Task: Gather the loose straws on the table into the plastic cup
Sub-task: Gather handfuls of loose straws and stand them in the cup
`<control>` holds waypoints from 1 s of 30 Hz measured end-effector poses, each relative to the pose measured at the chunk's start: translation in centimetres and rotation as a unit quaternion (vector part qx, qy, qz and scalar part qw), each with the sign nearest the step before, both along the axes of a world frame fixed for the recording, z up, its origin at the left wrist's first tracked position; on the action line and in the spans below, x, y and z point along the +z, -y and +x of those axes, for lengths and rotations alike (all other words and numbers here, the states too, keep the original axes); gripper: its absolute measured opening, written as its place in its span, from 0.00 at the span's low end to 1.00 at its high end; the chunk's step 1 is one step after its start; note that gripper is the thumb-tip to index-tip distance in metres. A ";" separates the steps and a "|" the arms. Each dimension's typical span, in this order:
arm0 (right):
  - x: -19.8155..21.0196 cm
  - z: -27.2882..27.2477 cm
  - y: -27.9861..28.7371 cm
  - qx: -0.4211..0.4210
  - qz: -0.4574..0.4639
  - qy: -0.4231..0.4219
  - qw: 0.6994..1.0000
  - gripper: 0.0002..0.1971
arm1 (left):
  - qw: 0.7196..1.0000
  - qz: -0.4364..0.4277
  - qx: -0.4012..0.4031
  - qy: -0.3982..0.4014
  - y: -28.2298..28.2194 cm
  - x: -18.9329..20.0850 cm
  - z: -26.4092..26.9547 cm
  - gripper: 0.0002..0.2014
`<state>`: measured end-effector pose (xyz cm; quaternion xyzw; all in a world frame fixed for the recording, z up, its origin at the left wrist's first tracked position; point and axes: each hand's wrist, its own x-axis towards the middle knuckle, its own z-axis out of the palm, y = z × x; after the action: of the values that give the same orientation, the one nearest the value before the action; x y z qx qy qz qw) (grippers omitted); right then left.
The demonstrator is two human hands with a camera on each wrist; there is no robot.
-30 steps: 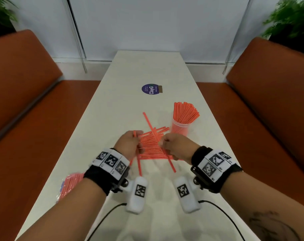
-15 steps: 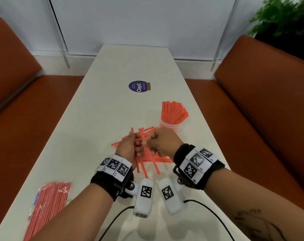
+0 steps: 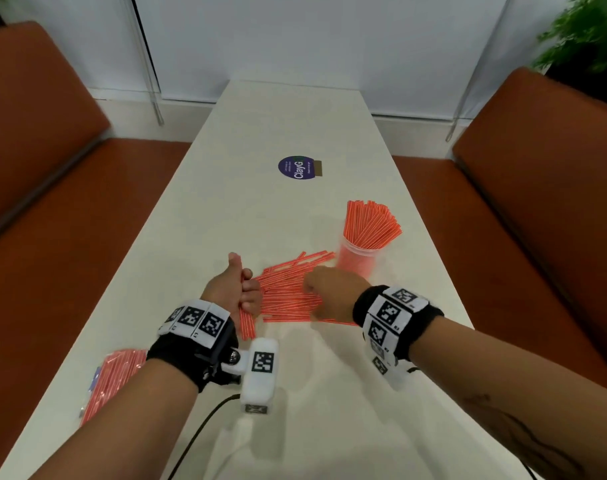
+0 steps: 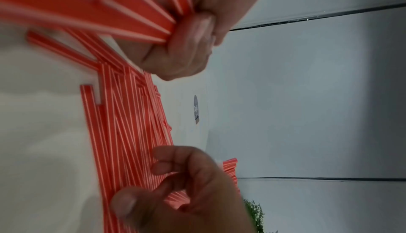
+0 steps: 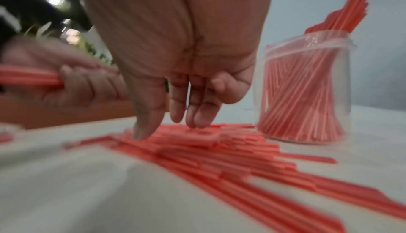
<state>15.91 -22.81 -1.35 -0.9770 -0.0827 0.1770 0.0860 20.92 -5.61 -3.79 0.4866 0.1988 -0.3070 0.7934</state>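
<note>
Several loose orange straws lie in a flat pile on the white table. To the pile's right stands a clear plastic cup, packed with upright straws. My left hand grips a small bundle of straws at the pile's left end, thumb raised. The left wrist view shows its curled fingers round the bundle. My right hand is over the pile with nothing in it. In the right wrist view its straight fingers and thumb point down and touch the loose straws, beside the cup.
A wrapped packet of straws lies at the table's near left edge. A round purple sticker sits mid-table. Orange benches flank the table on the left and right. A plant stands at the back right.
A second ago my right hand held a straw and brought it to my left hand. It has since let go and dropped onto the pile; my left hand keeps the bundle.
</note>
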 end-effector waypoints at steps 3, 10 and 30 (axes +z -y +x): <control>-1.1 0.0 -0.4 0.007 -0.010 -0.007 1.000 0.20 | 1.000 0.009 -0.012 0.003 -0.8 -0.2 -0.2 0.25; -2.1 0.4 -0.8 0.033 -0.070 -0.015 0.997 0.16 | 1.000 0.004 0.021 -0.015 -1.2 -0.8 -0.5 0.24; 4.2 0.4 -2.1 -0.060 0.120 -0.011 0.991 0.14 | 0.975 0.147 -0.055 0.156 6.9 2.4 -1.4 0.17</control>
<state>16.33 -20.70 2.89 -0.9609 -0.0433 0.1710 0.2136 19.56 -12.53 -1.43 0.6496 0.0886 -0.2376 0.7168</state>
